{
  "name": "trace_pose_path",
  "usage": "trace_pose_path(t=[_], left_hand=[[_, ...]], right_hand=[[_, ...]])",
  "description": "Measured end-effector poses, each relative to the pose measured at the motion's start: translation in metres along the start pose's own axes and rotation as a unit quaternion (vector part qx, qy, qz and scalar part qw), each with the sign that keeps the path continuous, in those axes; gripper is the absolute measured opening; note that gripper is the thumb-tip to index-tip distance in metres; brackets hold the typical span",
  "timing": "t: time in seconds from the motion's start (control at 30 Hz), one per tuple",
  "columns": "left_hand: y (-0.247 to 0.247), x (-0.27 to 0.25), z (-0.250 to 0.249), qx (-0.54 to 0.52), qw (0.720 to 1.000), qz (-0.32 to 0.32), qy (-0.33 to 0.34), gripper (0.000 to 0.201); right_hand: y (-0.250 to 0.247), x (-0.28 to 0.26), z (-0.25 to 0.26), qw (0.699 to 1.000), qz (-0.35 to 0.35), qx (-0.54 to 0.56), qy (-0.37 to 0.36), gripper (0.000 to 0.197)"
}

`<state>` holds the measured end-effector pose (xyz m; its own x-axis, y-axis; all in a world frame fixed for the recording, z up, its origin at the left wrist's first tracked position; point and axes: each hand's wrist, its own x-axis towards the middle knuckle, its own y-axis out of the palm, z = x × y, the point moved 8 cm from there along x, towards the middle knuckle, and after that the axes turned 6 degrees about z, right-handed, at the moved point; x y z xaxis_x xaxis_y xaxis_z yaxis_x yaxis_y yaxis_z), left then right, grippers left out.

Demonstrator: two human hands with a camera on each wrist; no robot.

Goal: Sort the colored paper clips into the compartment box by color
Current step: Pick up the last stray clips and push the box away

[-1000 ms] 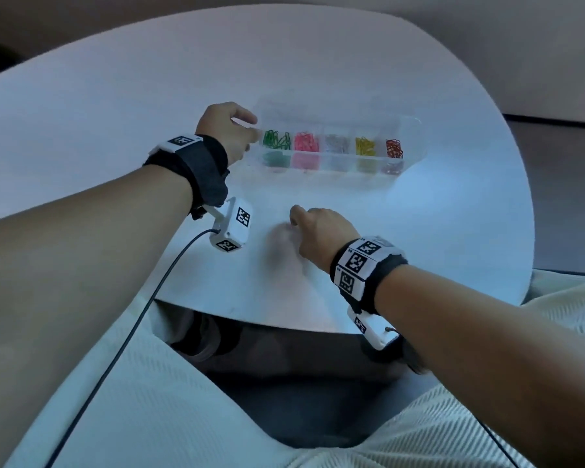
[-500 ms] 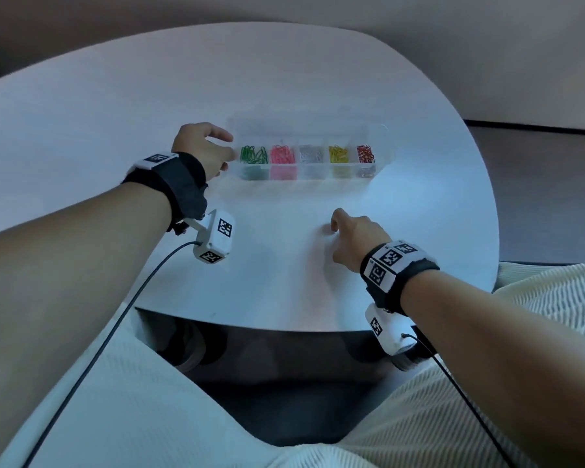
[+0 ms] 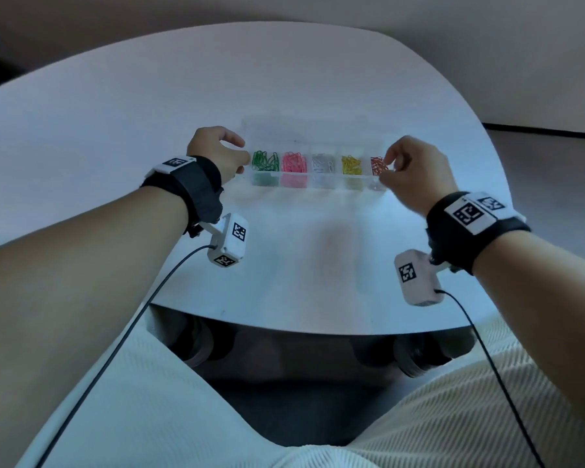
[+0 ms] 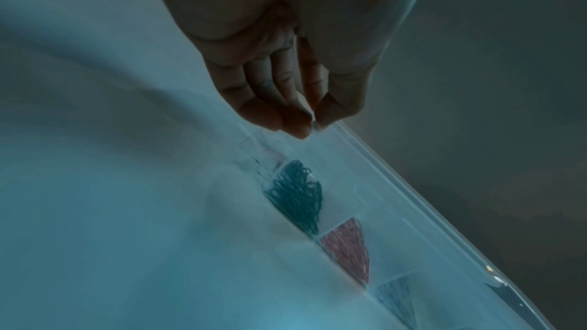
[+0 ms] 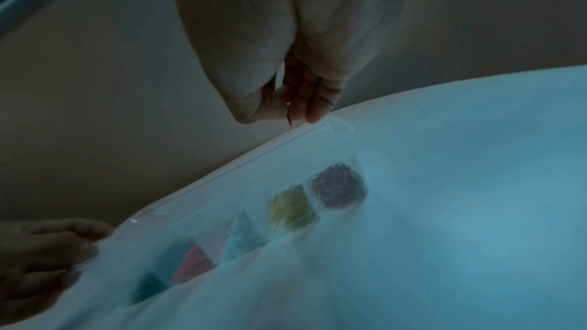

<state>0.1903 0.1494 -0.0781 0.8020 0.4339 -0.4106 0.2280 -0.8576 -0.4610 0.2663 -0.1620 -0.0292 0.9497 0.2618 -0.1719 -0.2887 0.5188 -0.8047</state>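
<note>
Right wrist view shows your right hand pinching a red clip above the compartment box at the table's far side; drop it straight into the rightmost red cell while your left hand grips the left end.

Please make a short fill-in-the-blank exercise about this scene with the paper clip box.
1. The green clips lie in the box's leftmost compartment, next to the ____ clips.
2. The right hand pinches a ____ clip over the rightmost compartment.
3. The left hand holds the box's ____ end.
4. The yellow clips sit between the red clips and the ____ ones.

Missing words: pink; red; left; white
</note>
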Motion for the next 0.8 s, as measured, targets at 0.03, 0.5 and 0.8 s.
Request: trace_pose_path(t=[0.03, 0.5, 0.8], left_hand=[[0.000, -0.001, 0.002, 0.001, 1.000, 0.002, -0.003, 0.019], [0.012, 0.008, 0.004, 0.078, 0.994, 0.072, -0.011, 0.032], [0.026, 0.015, 0.017, -0.068, 0.989, 0.118, -0.055, 0.031]], right_hand=[[-0.003, 0.004, -0.002, 1.000, -0.006, -0.009, 0.002, 0.017], [-0.006, 0.012, -0.049, 0.987, -0.033, -0.040, 0.149, 0.025], [0.017, 0.013, -0.083, 0.976, 0.049, 0.140, 0.160, 0.030]])
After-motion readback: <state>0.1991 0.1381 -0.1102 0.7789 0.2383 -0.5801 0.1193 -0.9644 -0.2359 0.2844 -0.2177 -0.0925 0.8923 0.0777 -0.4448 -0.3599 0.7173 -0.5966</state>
